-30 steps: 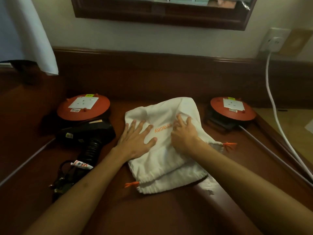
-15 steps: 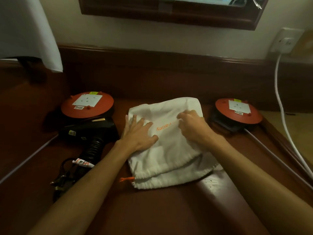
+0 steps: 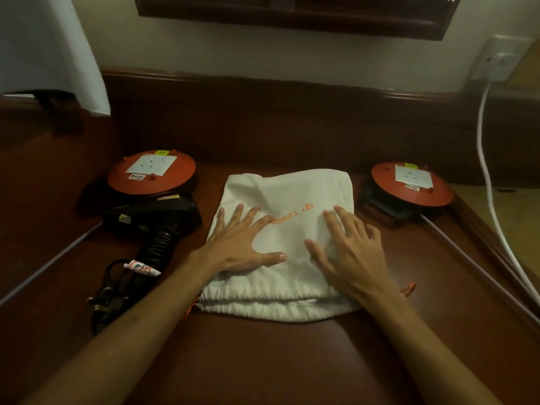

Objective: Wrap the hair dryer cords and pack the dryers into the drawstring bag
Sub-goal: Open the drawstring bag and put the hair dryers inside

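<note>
On the table (image 3: pixel 263 361) the white bag (image 3: pixel 292 200) lies flat. Both hands, left hand (image 3: pixel 236 247) and right hand (image 3: pixel 353 252), press it with fingers spread, holding nothing. Beside it, a black hair dryer (image 3: pixel 157 217) waits unpacked, cord (image 3: pixel 111 290) bundled.

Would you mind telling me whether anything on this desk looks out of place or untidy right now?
One thing: the black hair dryer lies outside the white drawstring bag, left of it, its cord in a loose tangle near the front edge. The left hand and right hand lie flat on the bag. Nothing looks spilled or damaged.
</note>
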### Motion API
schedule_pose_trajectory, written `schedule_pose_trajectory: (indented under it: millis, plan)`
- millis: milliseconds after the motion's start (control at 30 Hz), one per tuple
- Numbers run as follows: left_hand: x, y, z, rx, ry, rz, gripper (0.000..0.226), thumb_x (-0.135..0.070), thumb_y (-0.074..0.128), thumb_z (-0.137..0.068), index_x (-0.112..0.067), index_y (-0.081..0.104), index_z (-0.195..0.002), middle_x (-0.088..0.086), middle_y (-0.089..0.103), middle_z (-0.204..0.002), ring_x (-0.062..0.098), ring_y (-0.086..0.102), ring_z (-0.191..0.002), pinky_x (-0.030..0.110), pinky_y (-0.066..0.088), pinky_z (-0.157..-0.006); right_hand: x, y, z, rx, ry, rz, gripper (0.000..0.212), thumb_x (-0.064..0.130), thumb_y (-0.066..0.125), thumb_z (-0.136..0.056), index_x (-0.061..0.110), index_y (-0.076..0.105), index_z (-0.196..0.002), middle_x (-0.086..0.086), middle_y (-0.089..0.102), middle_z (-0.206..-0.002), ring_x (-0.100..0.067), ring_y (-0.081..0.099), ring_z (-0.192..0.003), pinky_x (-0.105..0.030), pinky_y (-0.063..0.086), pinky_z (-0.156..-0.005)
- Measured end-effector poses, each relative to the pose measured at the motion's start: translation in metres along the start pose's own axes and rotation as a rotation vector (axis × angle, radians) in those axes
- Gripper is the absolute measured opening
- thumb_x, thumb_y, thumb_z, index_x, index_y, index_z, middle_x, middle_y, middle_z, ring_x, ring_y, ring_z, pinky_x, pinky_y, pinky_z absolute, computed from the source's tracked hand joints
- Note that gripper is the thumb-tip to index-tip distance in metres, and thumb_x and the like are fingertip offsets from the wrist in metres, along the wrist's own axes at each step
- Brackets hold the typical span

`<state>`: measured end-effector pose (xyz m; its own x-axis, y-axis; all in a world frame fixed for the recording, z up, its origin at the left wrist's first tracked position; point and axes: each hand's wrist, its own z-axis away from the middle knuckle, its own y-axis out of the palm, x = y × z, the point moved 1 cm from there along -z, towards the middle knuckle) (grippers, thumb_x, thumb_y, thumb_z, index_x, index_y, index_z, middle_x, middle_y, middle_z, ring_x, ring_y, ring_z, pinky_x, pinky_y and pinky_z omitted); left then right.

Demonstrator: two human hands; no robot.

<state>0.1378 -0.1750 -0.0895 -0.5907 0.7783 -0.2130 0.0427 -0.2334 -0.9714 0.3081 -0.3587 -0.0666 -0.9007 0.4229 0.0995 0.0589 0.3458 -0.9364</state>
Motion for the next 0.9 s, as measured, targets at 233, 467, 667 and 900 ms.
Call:
schedule_pose_trajectory:
  millis: [233,467,667,900]
  plan:
    - [0.0,0.002,0.005,-0.068,0.0,-0.013,0.107,-0.103,0.022,-0.067,-0.047,0.004,-0.157,-0.006,-0.009,-0.17,0.022,-0.02,-0.154,0.059,-0.016,-0.12,0.012,-0.003,0.016,-0.036,-0.055,-0.021,0.086,0.081,0.039,-0.084,0.021,0.044,-0.145,-0.009,0.044,-0.154,-0.029,0.044,-0.137,-0.048,0.04,-0.102]
    - [-0.005,0.003,0.007,-0.097,-0.029,-0.008,0.106,-0.103,0.021,-0.066,-0.049,0.008,-0.156,-0.006,-0.004,-0.17,0.021,-0.013,-0.155,0.057,-0.012,-0.121,0.018,0.01,0.015,-0.021,0.08,-0.214,0.071,0.058,0.062,-0.088,0.026,0.039,-0.147,-0.007,0.027,-0.161,-0.031,0.024,-0.149,-0.055,0.041,-0.103]
    - [-0.008,-0.002,0.012,-0.11,-0.05,0.044,0.108,-0.105,0.023,-0.063,-0.05,0.013,-0.155,-0.005,-0.001,-0.17,0.021,-0.011,-0.156,0.057,-0.011,-0.122,0.019,0.01,0.016,-0.012,0.045,-0.008,0.064,0.061,0.047,-0.09,0.026,0.04,-0.143,-0.011,0.029,-0.16,-0.036,0.021,-0.15,-0.06,0.03,-0.11]
    - [0.001,-0.023,0.057,-0.431,-0.15,0.213,0.07,-0.066,0.057,-0.089,-0.031,0.044,-0.149,0.001,0.027,-0.165,0.02,0.021,-0.152,0.046,0.016,-0.122,-0.009,-0.003,0.023,-0.028,0.025,-0.103,0.084,0.079,0.038,-0.087,0.028,0.031,-0.153,-0.004,0.019,-0.166,-0.024,0.011,-0.154,-0.049,0.019,-0.121]
